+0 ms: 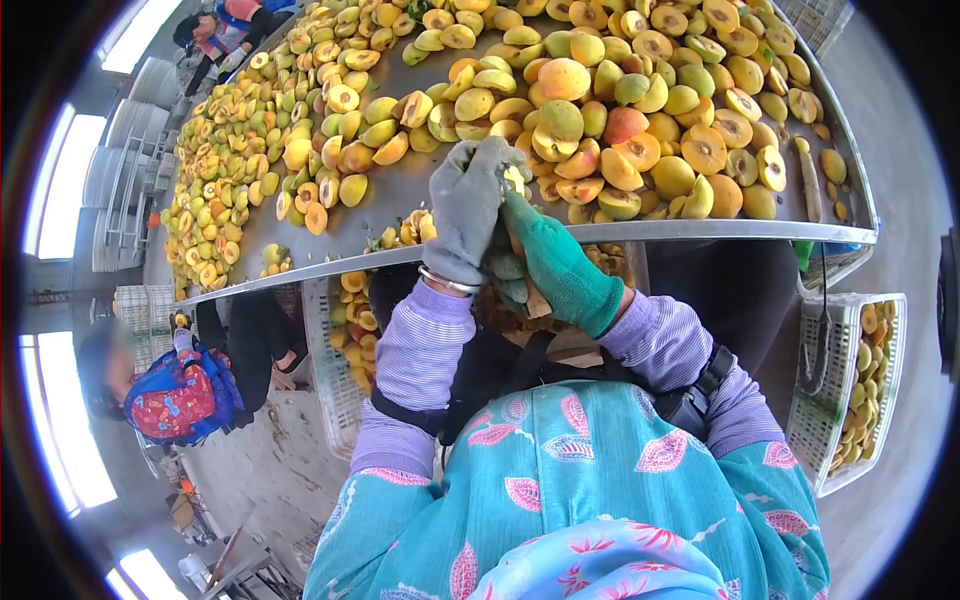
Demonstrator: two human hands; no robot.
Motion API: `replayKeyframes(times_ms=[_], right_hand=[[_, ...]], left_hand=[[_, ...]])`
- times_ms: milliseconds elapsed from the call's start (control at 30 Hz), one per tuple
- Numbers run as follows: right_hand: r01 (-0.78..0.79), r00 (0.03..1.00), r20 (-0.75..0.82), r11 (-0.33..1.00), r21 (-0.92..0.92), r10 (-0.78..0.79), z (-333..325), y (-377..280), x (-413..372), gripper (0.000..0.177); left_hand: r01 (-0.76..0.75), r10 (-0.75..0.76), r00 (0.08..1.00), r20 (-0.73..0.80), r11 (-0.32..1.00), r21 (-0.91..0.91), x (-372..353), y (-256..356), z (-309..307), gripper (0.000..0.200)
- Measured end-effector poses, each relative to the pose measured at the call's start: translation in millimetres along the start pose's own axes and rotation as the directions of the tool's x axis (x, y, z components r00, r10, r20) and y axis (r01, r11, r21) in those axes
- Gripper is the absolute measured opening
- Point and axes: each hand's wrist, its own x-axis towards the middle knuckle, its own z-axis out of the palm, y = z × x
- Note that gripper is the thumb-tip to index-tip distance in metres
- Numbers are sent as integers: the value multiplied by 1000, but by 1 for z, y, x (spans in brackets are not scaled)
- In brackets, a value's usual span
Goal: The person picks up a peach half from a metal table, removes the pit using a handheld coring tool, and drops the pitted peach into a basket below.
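Observation:
My left hand (pixel 465 205), in a grey glove, is closed around a small yellow-green piece of apricot (pixel 515 180) at the table's near edge. My right hand (pixel 562 265), in a green glove, presses against it from the right with its fingers curled. A wooden handle (pixel 537 300) sticks out below my right palm; the tool's working end is mostly hidden between the hands. Just beyond them, halved and whole apricots (pixel 563 80) are heaped on the metal table (pixel 405 78), yellow to green with some red blush.
A metal rim (pixel 700 230) edges the table. At its right end lies a wooden stick (pixel 810 180). White crates of fruit stand below, one on the right (pixel 815 400) and one left of my lap (pixel 335 390). Two other people (pixel 185 390) (pixel 225 30) are at the left.

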Motion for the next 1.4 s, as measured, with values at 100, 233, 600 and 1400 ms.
replayKeyframes(times_ms=[100,233,600,1400], right_hand=[[-62,997,-44,987,148,69,0,-2,3,53],[9,999,-34,991,135,-4,-14,9,10,44],[-73,997,-43,964,-256,64,-24,-28,-6,47],[304,827,-179,691,-655,-533,10,20,-15,33]], left_hand=[[-182,171,983,64,955,234,4,-11,1,24],[-125,-13,956,294,885,448,25,-4,-6,20],[-68,69,994,83,998,-15,-3,-19,7,21],[-400,400,916,-20,911,-103,-42,7,4,21]])
